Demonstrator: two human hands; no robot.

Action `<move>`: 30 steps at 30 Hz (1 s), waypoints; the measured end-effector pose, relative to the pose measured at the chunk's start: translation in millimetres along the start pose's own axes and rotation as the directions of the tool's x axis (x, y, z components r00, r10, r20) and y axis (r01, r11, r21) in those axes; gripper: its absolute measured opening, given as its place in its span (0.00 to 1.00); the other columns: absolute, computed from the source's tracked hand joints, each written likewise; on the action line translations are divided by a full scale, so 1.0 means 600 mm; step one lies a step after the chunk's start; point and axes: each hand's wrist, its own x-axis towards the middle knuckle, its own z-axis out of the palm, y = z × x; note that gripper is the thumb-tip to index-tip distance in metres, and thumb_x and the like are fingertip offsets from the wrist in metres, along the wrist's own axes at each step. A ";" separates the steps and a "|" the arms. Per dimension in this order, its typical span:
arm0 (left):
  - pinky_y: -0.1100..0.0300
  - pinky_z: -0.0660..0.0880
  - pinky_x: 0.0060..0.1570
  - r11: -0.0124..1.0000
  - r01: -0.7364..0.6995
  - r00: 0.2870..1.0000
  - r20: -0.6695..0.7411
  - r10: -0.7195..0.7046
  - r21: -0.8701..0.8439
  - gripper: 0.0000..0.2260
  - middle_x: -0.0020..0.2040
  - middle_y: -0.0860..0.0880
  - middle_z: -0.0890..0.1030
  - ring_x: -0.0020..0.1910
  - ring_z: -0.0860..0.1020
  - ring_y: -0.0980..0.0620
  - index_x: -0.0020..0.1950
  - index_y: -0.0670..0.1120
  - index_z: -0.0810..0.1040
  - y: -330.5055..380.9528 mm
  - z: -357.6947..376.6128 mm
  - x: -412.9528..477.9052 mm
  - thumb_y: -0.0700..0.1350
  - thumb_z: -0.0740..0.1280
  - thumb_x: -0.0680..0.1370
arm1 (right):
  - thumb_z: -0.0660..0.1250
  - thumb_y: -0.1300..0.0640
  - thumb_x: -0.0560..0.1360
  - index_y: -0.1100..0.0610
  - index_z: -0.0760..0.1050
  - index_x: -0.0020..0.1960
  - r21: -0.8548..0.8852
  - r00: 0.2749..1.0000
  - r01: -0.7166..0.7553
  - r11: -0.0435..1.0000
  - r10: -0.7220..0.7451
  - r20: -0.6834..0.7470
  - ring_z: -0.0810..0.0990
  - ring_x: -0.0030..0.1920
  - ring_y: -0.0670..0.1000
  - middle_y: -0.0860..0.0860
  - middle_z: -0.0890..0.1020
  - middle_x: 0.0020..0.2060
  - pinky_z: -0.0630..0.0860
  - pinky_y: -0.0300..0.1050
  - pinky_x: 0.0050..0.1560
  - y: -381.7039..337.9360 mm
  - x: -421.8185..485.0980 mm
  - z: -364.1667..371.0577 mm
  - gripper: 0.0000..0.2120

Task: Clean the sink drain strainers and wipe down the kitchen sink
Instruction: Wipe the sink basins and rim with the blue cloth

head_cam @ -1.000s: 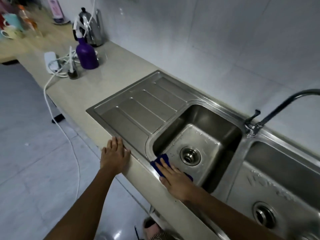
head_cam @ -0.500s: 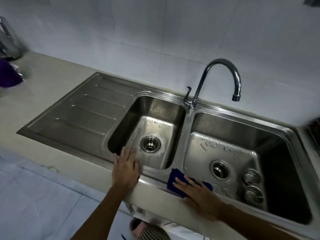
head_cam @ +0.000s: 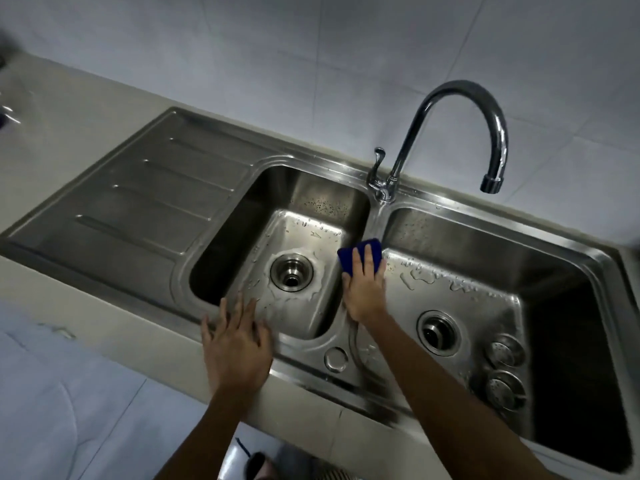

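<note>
While my right hand [head_cam: 363, 289] presses the blue cloth [head_cam: 358, 259] flat on the divider, my left hand [head_cam: 237, 344] rests spread at the sink [head_cam: 301, 370] rim; both strainers [head_cam: 506, 370] lie out (lower right), so wiping seems underway.

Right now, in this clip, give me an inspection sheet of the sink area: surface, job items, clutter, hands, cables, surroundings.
Surface: steel double sink with drainboard, set in a pale counter; water drops in both basins.
Job's things: blue cloth on the divider between basins; two strainers lying out in the right basin; both drains open.
Clutter: nothing seen.
Hands: left hand flat on the front rim, holding nothing; right hand pressing the cloth, fingers spread over it.
Cables: nothing seen.
Surroundings: faucet with spout over the right basin, no water running; tiled wall; light floor.
</note>
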 end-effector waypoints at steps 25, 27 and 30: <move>0.46 0.45 0.73 0.993 -0.120 0.987 0.106 0.121 -0.016 0.30 0.78 0.48 0.54 0.77 0.48 0.48 0.77 0.50 0.54 -0.015 -0.018 -0.017 0.58 0.44 0.76 | 0.48 0.46 0.80 0.50 0.58 0.77 -0.190 0.824 0.370 0.909 -0.227 0.518 0.57 0.74 0.64 0.53 0.59 0.76 0.55 0.59 0.73 0.000 -0.167 -0.007 0.25; 0.46 0.45 0.73 0.986 -0.162 0.982 0.107 0.159 0.026 0.32 0.78 0.45 0.52 0.77 0.47 0.45 0.77 0.47 0.54 -0.027 -0.023 -0.034 0.58 0.38 0.75 | 0.47 0.47 0.83 0.49 0.57 0.77 -0.135 0.784 0.413 0.901 -0.276 0.557 0.57 0.74 0.61 0.53 0.62 0.75 0.54 0.54 0.73 -0.027 -0.206 -0.017 0.23; 0.44 0.48 0.73 0.979 -0.193 0.975 0.126 0.184 0.064 0.29 0.78 0.43 0.52 0.77 0.49 0.43 0.77 0.47 0.55 -0.041 -0.027 -0.053 0.56 0.40 0.78 | 0.48 0.50 0.84 0.46 0.55 0.77 0.013 0.811 0.394 0.919 -0.355 0.465 0.47 0.78 0.56 0.48 0.57 0.77 0.46 0.54 0.76 -0.041 -0.268 -0.022 0.22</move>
